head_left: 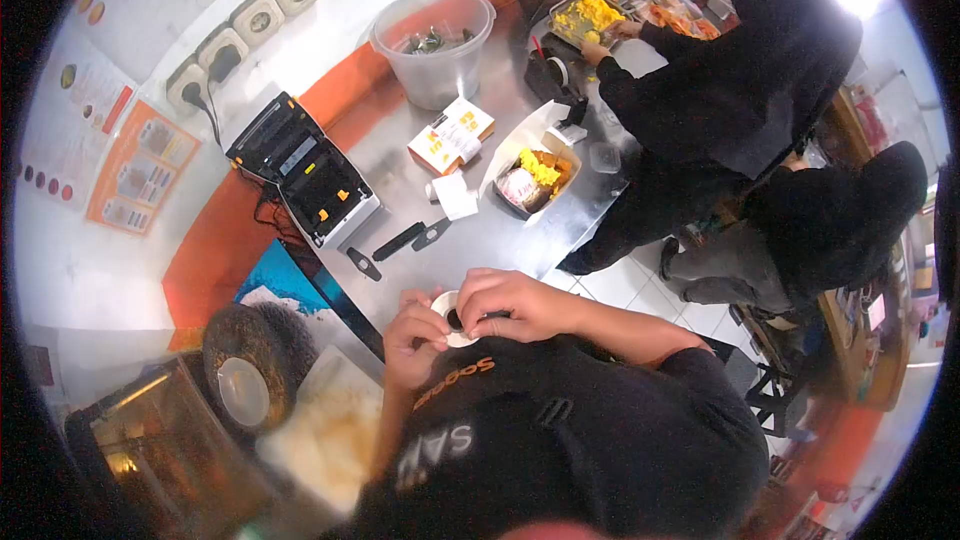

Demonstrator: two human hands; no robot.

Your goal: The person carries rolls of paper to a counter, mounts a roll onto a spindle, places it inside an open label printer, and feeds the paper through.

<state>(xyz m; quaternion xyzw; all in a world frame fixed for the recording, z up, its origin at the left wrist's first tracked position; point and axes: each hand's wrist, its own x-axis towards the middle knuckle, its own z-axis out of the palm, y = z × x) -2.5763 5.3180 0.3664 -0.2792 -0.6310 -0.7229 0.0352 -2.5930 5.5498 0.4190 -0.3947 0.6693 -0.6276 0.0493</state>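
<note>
Below four wall sockets [258,18], one metal counter [490,245] bears one open printer [312,180], one bucket [438,75] and two cartons [450,145]. Your left hand [413,340] and right hand [508,304], both half-curled, pinch one white roll [459,340] before your dark shirt [580,430]; two co-workers [700,100] are nearby.

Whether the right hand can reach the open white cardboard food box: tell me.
Probably yes: bare silver metal counter lies between it and the box, though the right hand holds a round white roll.
</note>
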